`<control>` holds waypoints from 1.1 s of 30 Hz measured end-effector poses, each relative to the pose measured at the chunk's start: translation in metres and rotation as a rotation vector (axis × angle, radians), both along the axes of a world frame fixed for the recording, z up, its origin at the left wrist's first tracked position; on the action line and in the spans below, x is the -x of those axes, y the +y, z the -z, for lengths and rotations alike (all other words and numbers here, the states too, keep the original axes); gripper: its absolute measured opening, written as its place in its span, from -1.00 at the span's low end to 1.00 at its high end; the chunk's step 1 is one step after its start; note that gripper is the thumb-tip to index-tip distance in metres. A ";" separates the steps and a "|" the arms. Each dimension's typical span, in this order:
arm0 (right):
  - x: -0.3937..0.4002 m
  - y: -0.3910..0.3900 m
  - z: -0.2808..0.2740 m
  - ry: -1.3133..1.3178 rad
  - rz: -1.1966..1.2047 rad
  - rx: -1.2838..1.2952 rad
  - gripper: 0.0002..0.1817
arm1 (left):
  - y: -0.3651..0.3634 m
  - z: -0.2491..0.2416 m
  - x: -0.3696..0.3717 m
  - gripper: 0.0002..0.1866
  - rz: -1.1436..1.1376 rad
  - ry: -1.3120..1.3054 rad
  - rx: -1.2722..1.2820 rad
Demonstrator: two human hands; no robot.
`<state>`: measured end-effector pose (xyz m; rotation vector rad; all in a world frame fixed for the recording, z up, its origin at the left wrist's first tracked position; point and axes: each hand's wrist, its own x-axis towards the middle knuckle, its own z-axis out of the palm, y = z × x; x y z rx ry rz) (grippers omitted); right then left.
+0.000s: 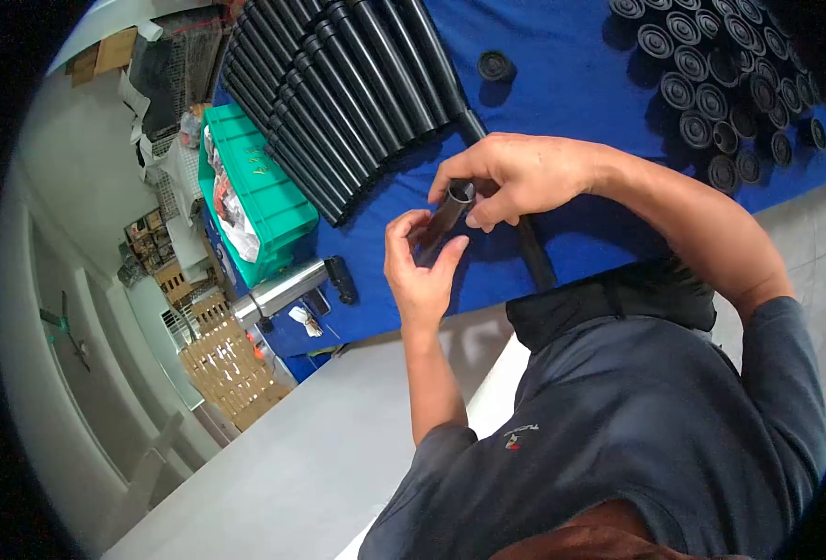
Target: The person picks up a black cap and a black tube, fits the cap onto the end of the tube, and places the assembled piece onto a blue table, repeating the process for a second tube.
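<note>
A black tube point(444, 222) is held above the blue cloth, its hollow end tilted up towards me. My left hand point(420, 273) curls around its lower part, fingers on one side and thumb on the other. At the open rim, my right hand point(516, 182) closes its fingers and thumb about the tube; whether anything small sits between them is hidden. Beneath my right wrist a longer black tube point(534, 252) lies on the cloth. One round black cap point(495, 66) rests alone beyond my right hand.
Rows of black tubes point(338, 93) lie stacked on the blue-covered table point(562, 84). Many ribbed round black caps point(693, 63) cluster at the right. A green crate point(273, 210) with plastic-wrapped contents stands left, beside a silver cylinder point(287, 287) and a black-handled object point(341, 280).
</note>
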<state>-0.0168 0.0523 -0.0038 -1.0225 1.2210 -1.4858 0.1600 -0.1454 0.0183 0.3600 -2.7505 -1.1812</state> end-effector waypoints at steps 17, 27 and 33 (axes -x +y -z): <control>-0.003 -0.007 0.013 -0.021 -0.035 0.176 -0.46 | 0.009 -0.018 0.007 -0.63 0.110 -0.081 0.103; -0.010 -0.006 0.008 0.303 0.125 0.248 0.03 | 0.004 -0.041 0.005 -0.69 -0.192 0.352 -1.083; -0.009 -0.011 0.009 0.098 -0.011 0.341 -0.20 | 0.012 0.020 -0.011 -0.64 -0.420 0.197 -1.759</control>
